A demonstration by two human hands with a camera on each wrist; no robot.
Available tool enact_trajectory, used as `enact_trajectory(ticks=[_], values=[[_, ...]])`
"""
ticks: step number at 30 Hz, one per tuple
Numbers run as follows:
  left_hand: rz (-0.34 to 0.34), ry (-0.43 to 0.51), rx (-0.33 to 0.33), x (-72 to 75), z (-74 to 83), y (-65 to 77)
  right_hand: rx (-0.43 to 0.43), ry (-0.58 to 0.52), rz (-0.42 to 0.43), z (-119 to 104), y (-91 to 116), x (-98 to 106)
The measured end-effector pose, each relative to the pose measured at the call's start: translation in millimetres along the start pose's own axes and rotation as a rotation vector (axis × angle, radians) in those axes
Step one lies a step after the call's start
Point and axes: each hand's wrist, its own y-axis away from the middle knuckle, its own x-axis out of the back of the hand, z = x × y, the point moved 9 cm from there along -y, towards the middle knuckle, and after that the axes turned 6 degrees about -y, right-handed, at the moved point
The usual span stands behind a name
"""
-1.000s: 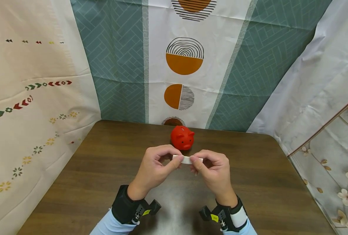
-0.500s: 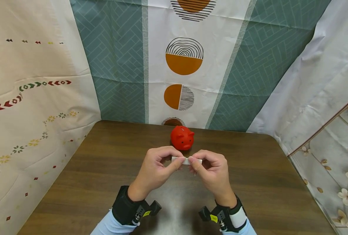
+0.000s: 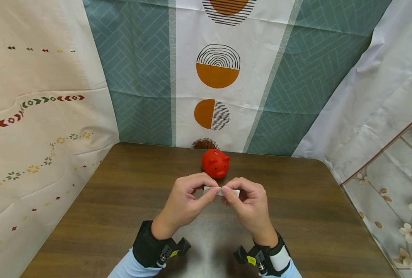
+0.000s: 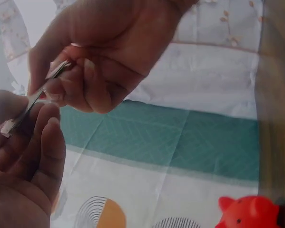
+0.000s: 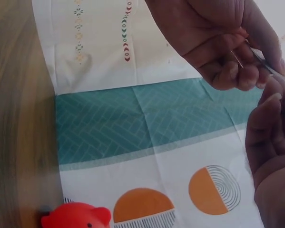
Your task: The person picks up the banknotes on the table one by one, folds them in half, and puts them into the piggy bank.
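A narrow white strip [image 3: 235,192], which looks like folded paper, is held level above the table in front of the body. My left hand [image 3: 185,202] pinches its left part between thumb and fingers, and my right hand [image 3: 252,206] pinches it from the other side. Both thumb tips nearly meet at the strip's middle and cover much of it. Seen edge-on in the left wrist view, the strip [image 4: 34,99] is thin and layered. Just beyond the hands, a red piggy bank [image 3: 215,164] stands on the table with a slot in its top.
The brown wooden table [image 3: 122,200] runs back to a patterned curtain [image 3: 143,77]. A cream embroidered cloth [image 3: 46,127] hangs on the left and a white floral cloth [image 3: 376,116] on the right. Each wrist wears a black strap with a small camera.
My thumbs have crept closer together along the strip, the right hand shifting slightly left. Both hands keep their pinch. The piggy bank has stayed in place.
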Motion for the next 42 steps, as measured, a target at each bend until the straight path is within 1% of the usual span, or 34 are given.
enact_trajectory(ticks=[3,5,7,10,12,14,16,21,28,34,38,42], values=[[0.016,-0.039,-0.056,1.4,4.3,-1.1,-0.068,-0.016,0.023,4,1,0],[0.021,-0.044,-0.063,1.9,4.9,-1.2,-0.109,-0.046,0.038,6,2,1],[0.013,-0.005,-0.021,1.4,2.0,-0.3,-0.128,-0.08,0.061,7,2,3],[-0.009,0.1,0.094,-0.8,-6.6,2.5,-0.127,-0.114,0.086,6,3,5],[-0.012,0.17,0.169,-1.5,-11.4,4.5,-0.121,-0.112,0.096,5,3,6],[-0.008,0.209,0.212,-1.1,-13.9,5.7,-0.112,-0.099,0.1,4,3,7],[-0.002,0.227,0.229,-0.2,-14.3,6.2,-0.103,-0.082,0.099,3,3,6],[0.004,0.231,0.231,2.0,-13.3,6.2,-0.079,-0.055,0.092,-1,3,4],[0.006,0.181,0.224,4.3,-13.1,6.6,-0.058,-0.005,0.082,-3,3,2],[0.012,0.189,0.232,5.8,-13.6,6.8,-0.084,0.05,0.116,-1,5,7],[0.025,0.172,0.227,9.2,-12.1,6.5,-0.075,0.041,0.118,-2,5,9],[0.022,0.153,0.223,11.1,-11.2,6.3,-0.076,0.042,0.108,-2,5,9]])
